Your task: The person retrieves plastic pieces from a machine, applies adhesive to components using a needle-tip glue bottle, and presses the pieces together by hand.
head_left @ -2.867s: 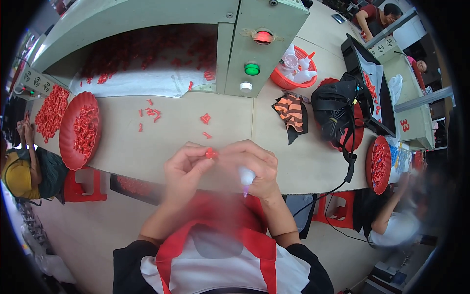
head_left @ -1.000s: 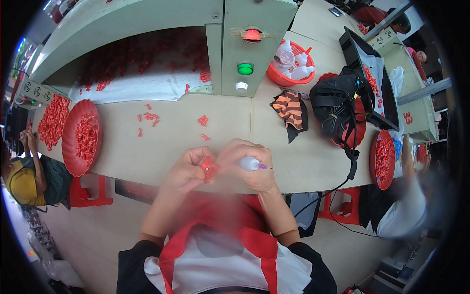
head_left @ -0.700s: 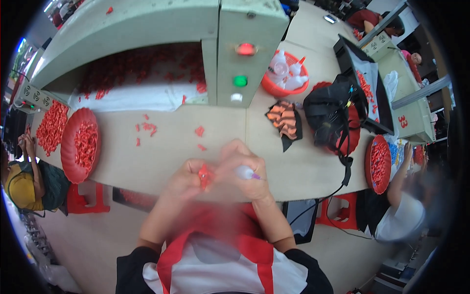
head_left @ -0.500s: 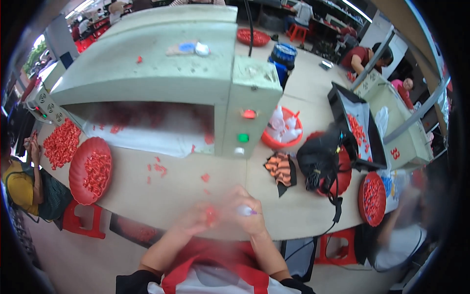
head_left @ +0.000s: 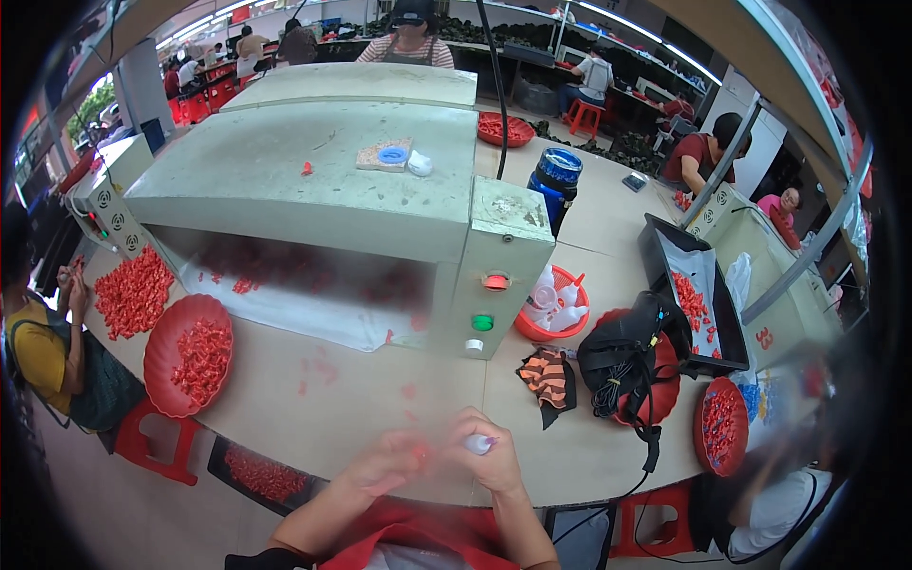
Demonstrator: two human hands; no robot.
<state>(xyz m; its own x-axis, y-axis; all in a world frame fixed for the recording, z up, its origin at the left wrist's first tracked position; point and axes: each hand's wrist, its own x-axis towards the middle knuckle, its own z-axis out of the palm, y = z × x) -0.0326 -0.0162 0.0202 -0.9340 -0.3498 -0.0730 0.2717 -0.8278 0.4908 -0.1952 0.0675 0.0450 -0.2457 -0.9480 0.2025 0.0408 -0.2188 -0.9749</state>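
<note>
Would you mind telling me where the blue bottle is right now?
In the head view the blue bottle stands on the table right of centre, just behind the green machine's control box and beyond the orange basket.

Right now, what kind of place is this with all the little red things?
Probably a factory workshop. A big pale green metal machine with round red and green buttons stands on the long tan worktable, round red plastic trays hold heaps of small red pieces, and other people sit working around.
</note>
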